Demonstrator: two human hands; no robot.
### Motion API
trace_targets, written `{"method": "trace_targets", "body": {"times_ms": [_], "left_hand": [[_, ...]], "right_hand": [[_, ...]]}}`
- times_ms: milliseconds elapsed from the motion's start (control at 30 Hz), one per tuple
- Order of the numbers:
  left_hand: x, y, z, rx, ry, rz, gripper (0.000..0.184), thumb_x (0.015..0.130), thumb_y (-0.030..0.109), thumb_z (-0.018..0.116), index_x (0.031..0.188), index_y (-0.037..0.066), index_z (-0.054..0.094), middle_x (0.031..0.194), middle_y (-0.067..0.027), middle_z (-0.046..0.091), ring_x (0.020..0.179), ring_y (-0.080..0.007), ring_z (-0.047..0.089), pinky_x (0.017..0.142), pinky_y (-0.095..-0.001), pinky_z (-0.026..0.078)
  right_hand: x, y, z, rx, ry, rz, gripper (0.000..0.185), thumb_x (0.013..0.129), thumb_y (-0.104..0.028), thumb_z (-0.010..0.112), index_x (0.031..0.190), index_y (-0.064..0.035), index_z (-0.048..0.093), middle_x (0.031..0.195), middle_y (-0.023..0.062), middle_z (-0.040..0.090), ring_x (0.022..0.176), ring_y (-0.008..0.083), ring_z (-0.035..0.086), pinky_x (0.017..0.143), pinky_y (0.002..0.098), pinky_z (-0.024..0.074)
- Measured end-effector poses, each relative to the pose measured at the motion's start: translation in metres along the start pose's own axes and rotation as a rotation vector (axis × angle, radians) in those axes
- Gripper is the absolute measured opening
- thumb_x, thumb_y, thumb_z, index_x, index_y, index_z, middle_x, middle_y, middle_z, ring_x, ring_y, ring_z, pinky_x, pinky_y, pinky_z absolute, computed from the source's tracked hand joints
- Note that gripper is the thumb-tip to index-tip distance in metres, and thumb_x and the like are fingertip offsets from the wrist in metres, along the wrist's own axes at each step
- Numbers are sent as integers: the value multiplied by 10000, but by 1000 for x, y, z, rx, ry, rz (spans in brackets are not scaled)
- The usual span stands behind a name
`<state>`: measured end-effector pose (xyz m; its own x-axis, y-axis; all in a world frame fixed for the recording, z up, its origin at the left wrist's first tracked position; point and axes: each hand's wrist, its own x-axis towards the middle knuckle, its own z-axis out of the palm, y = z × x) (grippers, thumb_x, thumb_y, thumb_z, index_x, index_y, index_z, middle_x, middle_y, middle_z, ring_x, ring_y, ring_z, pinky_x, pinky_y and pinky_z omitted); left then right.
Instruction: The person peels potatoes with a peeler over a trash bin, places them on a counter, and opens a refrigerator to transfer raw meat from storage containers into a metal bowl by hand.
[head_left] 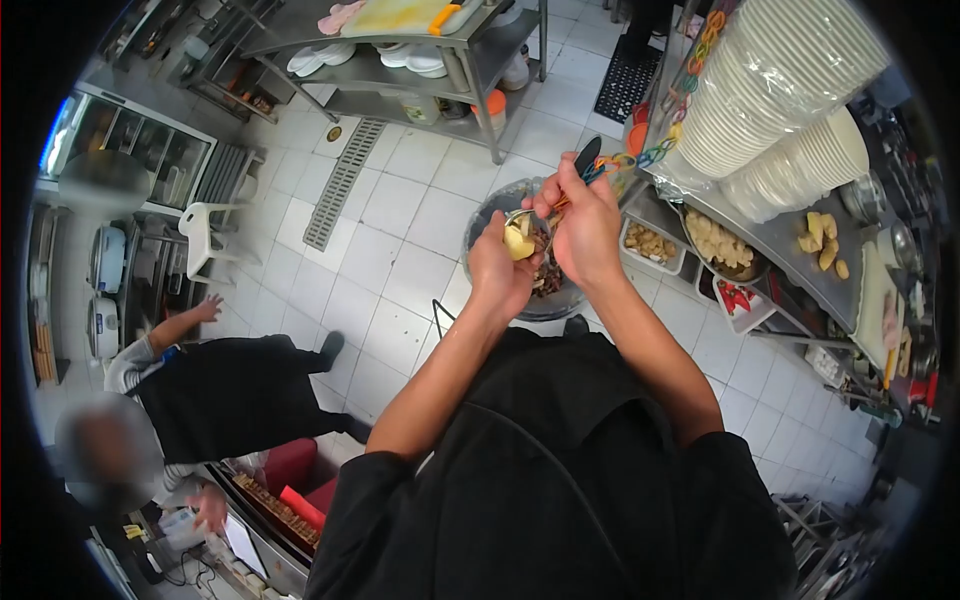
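From my remote feed I see a tiled floor (390,215) and, at right, a steel counter (860,240). The lens's dark round edge cuts off the room's corners. The left hand (500,270) grips a yellow piece (519,240) above a bin (560,306) with dark scraps inside; the right hand (585,225) is closed around a black-handled tool (588,157), its metal end, perhaps a peeler's, partly hidden. Beside them, a white tub (680,262) holds chopped pale bits, and a tray (745,319) red items.
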<state>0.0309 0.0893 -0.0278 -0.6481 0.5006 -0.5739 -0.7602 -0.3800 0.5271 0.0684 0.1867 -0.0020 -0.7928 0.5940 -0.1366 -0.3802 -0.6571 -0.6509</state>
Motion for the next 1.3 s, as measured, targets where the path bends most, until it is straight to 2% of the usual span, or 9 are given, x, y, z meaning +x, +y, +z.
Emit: {"method": "trace_targets", "body": {"times_ms": [167, 267, 367, 467, 633, 733, 833, 967, 1300], "left_hand": [[-2, -1, 10, 11, 37, 9, 282, 1036, 301, 346, 1033, 75, 515, 858, -52, 606, 721, -165, 573, 562, -317, 387], [1, -3, 4, 73, 2, -6, 305, 1002, 168, 255, 1187, 87, 484, 1130, -71, 571, 1043, -212, 557, 864, -398, 442], [3, -6, 4, 100, 49, -8, 309, 1007, 188, 260, 1187, 69, 480, 1155, -94, 568, 1089, -233, 550, 905, -424, 446], [8, -12, -6, 35, 88, 6, 218, 1020, 276, 363, 1153, 136, 464, 940, -46, 593, 766, -157, 554, 544, -300, 368], [13, -12, -24, 93, 44, 61, 160, 1008, 244, 403, 1047, 93, 441, 872, -79, 565, 631, -162, 503, 491, -299, 348], [-5, -10, -23, 178, -95, 84, 186, 1009, 245, 407, 1037, 68, 458, 848, -99, 572, 606, -176, 490, 505, -291, 357], [-11, -8, -20, 185, -119, 86, 239, 1011, 268, 408, 1019, 43, 490, 842, -112, 576, 588, -174, 461, 517, -291, 346], [-3, 2, -29, 50, -104, -13, 337, 1014, 319, 418, 955, 11, 542, 841, -111, 577, 619, -167, 475, 537, -283, 356], [9, 8, -28, 27, -96, -86, 336, 1031, 318, 387, 1009, 22, 546, 863, -92, 591, 736, -194, 557, 652, -322, 438]], "right_hand": [[-4, 1, 1, 29, 10, 18, 108, 1020, -189, 492, 1040, -83, 489, 714, 20, 476, 626, 152, 476, 735, 377, 473], [-5, 3, 1, 30, 19, 22, 101, 1019, -188, 493, 1016, -88, 492, 713, 17, 473, 624, 151, 472, 731, 375, 471], [-3, 5, -2, 20, 30, 52, 103, 1019, -186, 492, 981, -90, 488, 710, 15, 468, 620, 147, 466, 725, 373, 472], [0, 9, -4, -1, 50, 76, 115, 1019, -181, 490, 952, -89, 477, 708, 14, 466, 612, 145, 460, 708, 370, 476], [17, 28, -9, -7, 159, 88, 103, 1011, -152, 488, 940, -82, 465, 702, 16, 461, 588, 143, 455, 667, 366, 483], [63, 63, -54, -241, 221, -57, 85, 994, -136, 496, 969, -67, 454, 703, 24, 476, 556, 150, 469, 610, 354, 486], [83, 88, -85, -666, 330, -33, 251, 977, -176, 513, 1133, 0, 427, 718, 77, 559, 595, 198, 572, 609, 384, 505], [98, 98, -106, -1121, 160, -254, 301, 960, -157, 526, 1208, -19, 426, 676, 78, 572, 597, 164, 591, 583, 335, 487], [20, 10, -4, -118, 0, -1, 130, 995, -133, 492, 1080, -45, 451, 732, 51, 510, 590, 165, 514, 649, 346, 498]]}}
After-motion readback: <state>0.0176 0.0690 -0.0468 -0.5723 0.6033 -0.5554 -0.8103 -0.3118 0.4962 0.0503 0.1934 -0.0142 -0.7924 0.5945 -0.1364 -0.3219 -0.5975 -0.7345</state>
